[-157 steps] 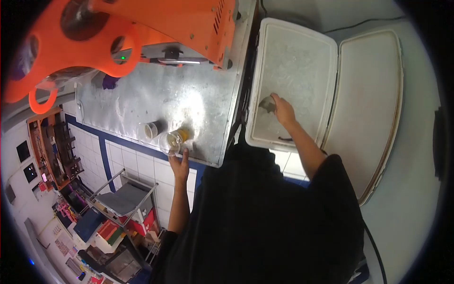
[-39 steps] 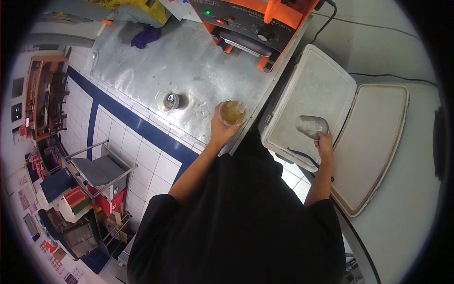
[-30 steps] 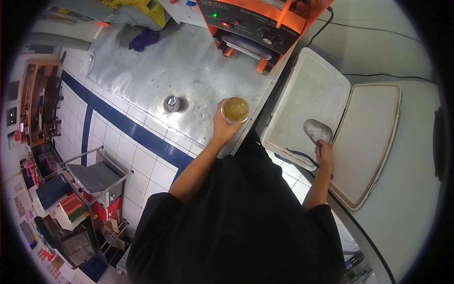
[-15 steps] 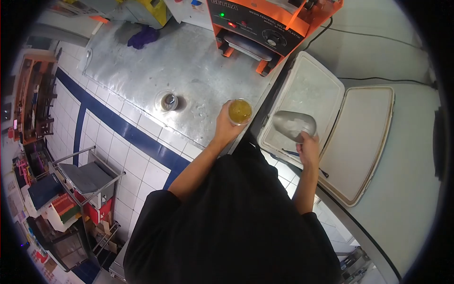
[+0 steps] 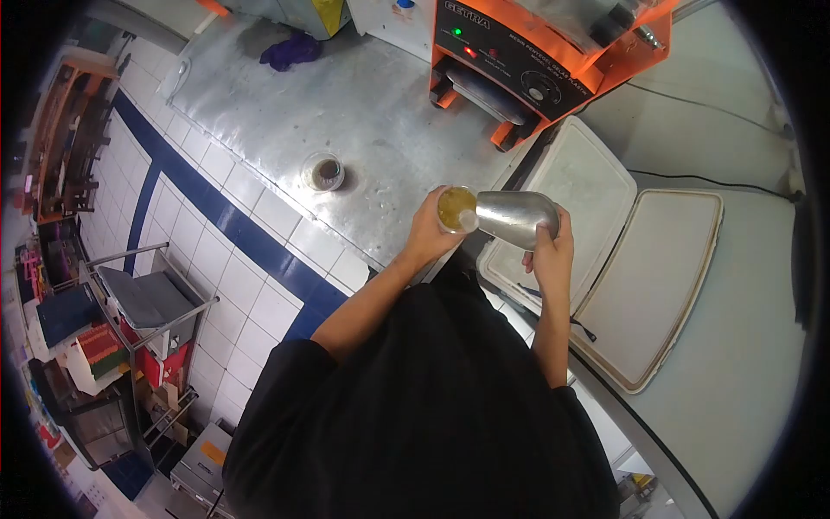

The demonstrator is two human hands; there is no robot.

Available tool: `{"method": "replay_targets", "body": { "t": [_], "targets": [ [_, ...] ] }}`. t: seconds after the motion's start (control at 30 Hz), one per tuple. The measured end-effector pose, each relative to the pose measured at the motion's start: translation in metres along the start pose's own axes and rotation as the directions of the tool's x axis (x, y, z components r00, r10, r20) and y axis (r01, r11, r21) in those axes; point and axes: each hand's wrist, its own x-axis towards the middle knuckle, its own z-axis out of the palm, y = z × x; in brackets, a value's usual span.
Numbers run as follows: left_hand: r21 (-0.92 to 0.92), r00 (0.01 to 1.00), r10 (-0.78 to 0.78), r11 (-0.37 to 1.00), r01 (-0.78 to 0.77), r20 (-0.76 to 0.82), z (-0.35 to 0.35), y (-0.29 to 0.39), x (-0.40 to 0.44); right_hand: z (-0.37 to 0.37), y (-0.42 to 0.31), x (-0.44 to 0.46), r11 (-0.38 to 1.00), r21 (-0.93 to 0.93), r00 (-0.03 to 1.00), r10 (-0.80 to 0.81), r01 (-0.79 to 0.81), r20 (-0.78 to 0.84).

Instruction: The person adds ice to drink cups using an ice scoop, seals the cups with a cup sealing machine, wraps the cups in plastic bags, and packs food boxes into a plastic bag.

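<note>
My left hand (image 5: 425,230) is wrapped round a clear plastic cup (image 5: 451,210) of yellow-green drink at the metal table's edge. In my right hand (image 5: 552,253) is a metal ice scoop (image 5: 520,218), its mouth tilted down at the cup's rim. Whitish ice (image 5: 468,221) shows between the scoop's mouth and the drink. Another clear cup (image 5: 324,172), with something dark in it, stands on the metal table (image 5: 380,130) to the left. Beneath the scoop lies the opened white ice box (image 5: 596,177).
An orange cup sealing machine (image 5: 519,82) with lit lamps stands at the table's back. A purple cloth (image 5: 290,52) lies at the far left. The box's lid (image 5: 653,285) leans open on the right, and a grey chair (image 5: 151,298) stands on the tiled floor.
My right hand has brought the scoop left from over the ice box to the cup and tipped it, so ice now meets the drink. My left hand keeps its hold on the cup.
</note>
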Motion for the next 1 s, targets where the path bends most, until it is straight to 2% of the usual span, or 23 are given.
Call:
{"method": "replay_targets", "body": {
  "t": [0.07, 0.13, 0.17, 0.23, 0.27, 0.33, 0.4, 0.47, 0.67, 0.77, 0.87, 0.9, 0.97, 1.0],
  "targets": [
    [-0.021, 1.000, 0.018, 1.000, -0.018, 0.001, 0.000, -0.002, -0.001, -0.001, -0.003, -0.002, 1.000, 0.017, 1.000, -0.024, 0.023, 0.007],
    [-0.043, 1.000, 0.003, 0.999, -0.002, 0.027, -0.001, 0.000, -0.002, -0.001, -0.005, -0.004, 0.987, 0.155, 1.000, -0.029, 0.028, 0.005],
    [-0.060, 0.999, -0.013, 0.998, 0.016, 0.052, -0.002, 0.001, -0.003, -0.003, -0.002, -0.003, 0.988, 0.151, 1.000, -0.029, 0.028, 0.006],
    [-0.011, 1.000, 0.009, 1.000, -0.009, -0.010, -0.002, -0.010, -0.005, -0.010, 0.007, 0.000, 0.969, 0.248, 1.000, -0.010, 0.017, -0.029],
    [0.041, 0.997, 0.037, 0.999, -0.034, -0.065, -0.004, -0.016, -0.004, -0.014, 0.008, 0.001, 0.968, 0.250, 1.000, -0.010, 0.017, -0.029],
    [0.042, 0.998, 0.005, 0.999, -0.002, -0.061, -0.009, -0.024, -0.005, -0.021, 0.009, 0.000, 0.956, 0.291, 0.995, 0.065, -0.040, -0.079],
    [0.048, 0.998, -0.021, 0.999, 0.023, -0.055, -0.017, -0.027, -0.001, -0.024, 0.007, -0.002, 0.955, 0.294, 0.994, 0.069, -0.041, -0.087],
    [-0.071, 0.994, -0.104, 0.992, 0.102, -0.033, -0.023, -0.026, -0.002, -0.027, 0.010, -0.003, 0.953, 0.298, 0.992, 0.081, -0.049, -0.096],
    [-0.091, 0.992, -0.081, 0.993, 0.072, -0.101, -0.023, -0.024, 0.005, -0.020, 0.024, -0.002, 0.945, 0.321, 0.993, 0.087, -0.058, -0.075],
    [-0.115, 0.991, -0.126, 0.986, 0.120, -0.047, -0.026, -0.016, 0.003, -0.017, 0.018, -0.004, 0.953, 0.295, 0.997, 0.076, -0.068, -0.018],
    [-0.069, 0.996, -0.083, 0.994, 0.081, -0.024, -0.026, -0.017, 0.004, -0.011, 0.007, -0.010, 0.973, 0.219, 0.986, 0.038, -0.074, 0.163],
    [-0.071, 0.996, -0.085, 0.994, 0.083, -0.023, -0.023, -0.023, 0.002, -0.005, 0.004, -0.012, 0.973, 0.217, 0.986, 0.041, -0.076, 0.162],
    [-0.042, 0.997, -0.066, 0.997, 0.065, -0.031, -0.018, -0.033, 0.002, 0.009, -0.001, -0.013, 0.992, 0.097, 0.968, 0.050, -0.076, 0.245],
    [-0.040, 0.997, -0.065, 0.997, 0.064, -0.031, -0.019, -0.029, 0.003, 0.016, 0.005, -0.010, 0.993, 0.083, 0.970, 0.058, -0.080, 0.238]
  ]
}}
